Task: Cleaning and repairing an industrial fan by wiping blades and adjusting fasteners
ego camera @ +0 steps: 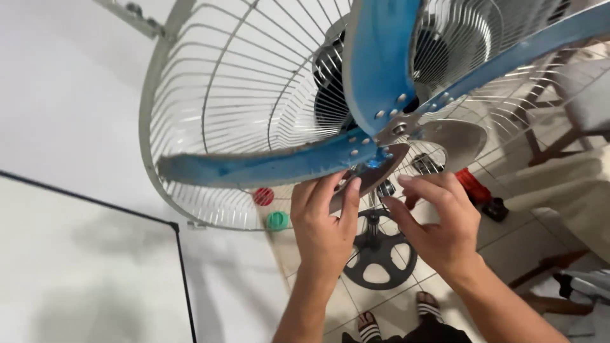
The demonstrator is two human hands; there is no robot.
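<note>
Blue metal fan blades [381, 70] riveted to a silver hub [400, 130], hung in front of a wire rear guard [216, 95] — front guard off, blades bare. Left hand [324, 225] raised to the hub's underside, fingers curled and bunched, tips pressed against the lower edge near the blade root; whether anything small is pinched there cannot be told. Right hand [438, 222] just beside it, fingers spread and half open, holding nothing visible, tips close to the hub. Likely risks: a blade swinging round and catching knuckles on its thin edge, or a loosened small part dropping to the tiled floor [508, 248] and rolling away. Below, round black fan base [381, 254], red cap [264, 196] and green cap [277, 220] near the guard's rim. Hub centre and any nut — hidden behind fingers; motor mostly masked by blades; upper guard cut off by the frame.
</note>
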